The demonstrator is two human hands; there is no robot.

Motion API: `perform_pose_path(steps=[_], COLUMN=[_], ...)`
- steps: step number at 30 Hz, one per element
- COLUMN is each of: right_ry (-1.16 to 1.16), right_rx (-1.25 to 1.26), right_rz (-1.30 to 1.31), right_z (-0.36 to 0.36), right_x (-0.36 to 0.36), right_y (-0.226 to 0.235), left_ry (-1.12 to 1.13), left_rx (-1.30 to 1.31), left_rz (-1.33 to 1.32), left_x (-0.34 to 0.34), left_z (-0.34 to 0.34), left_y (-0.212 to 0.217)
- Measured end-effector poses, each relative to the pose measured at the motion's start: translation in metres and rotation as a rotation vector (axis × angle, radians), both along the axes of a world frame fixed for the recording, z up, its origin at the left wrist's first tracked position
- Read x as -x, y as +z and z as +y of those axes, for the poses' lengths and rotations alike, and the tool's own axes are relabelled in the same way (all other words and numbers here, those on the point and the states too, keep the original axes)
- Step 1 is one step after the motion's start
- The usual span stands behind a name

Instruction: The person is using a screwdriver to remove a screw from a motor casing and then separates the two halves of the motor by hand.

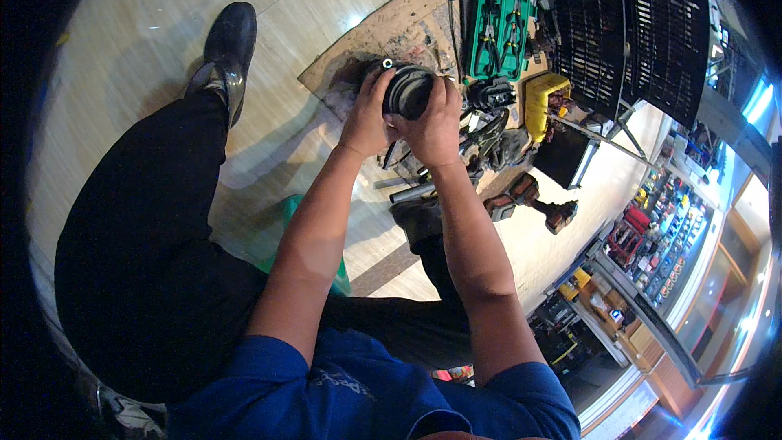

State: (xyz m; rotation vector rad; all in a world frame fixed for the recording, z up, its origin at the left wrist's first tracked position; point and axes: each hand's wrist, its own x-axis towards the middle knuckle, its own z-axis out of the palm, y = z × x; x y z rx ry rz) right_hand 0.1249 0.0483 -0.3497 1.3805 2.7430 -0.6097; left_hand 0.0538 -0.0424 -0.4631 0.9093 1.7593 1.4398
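Both hands are closed around a black, round, cup-like part point(410, 90) with a grooved rim, held over a stained cardboard sheet point(358, 47). My left hand point(371, 120) grips its left side, fingers curled over the far edge. On the right side, my right hand point(433, 124) wraps round it, and the two thumbs come close together at the near side. A small shiny ring-shaped metal end point(388, 63) shows by my left fingertips; whether it belongs to the part I cannot tell. Palms and fingers hide much of the underside.
Right of the hands lie a green tool case point(501, 28) with pliers-like tools, a yellow container point(544, 102), dark loose parts point(491, 94) and a cordless power tool point(529, 200). Slatted black panels point(627, 41) stand beyond. My boot point(230, 45) rests on the floor at the left.
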Motion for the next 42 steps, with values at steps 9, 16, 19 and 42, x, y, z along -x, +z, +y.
perform_pose_path(steps=[9, 16, 19, 42], right_ry=[-0.023, -0.034, -0.036, -0.033], right_rx=[-0.005, -0.016, 0.013, 0.003], right_rz=[0.013, -0.01, -0.036, -0.052], right_z=[-0.001, -0.002, 0.002, 0.002], right_x=[0.004, 0.003, 0.006, 0.007], right_y=[0.003, 0.0, 0.004, 0.005], left_ry=[0.004, 0.003, -0.002, 0.023], left_rx=[-0.02, -0.019, -0.047, -0.025], left_rz=[0.048, 0.031, 0.04, 0.027], left_x=[0.003, 0.004, 0.004, 0.0], left_z=[0.003, 0.0, 0.001, -0.001], left_y=[0.005, 0.002, 0.003, 0.002])
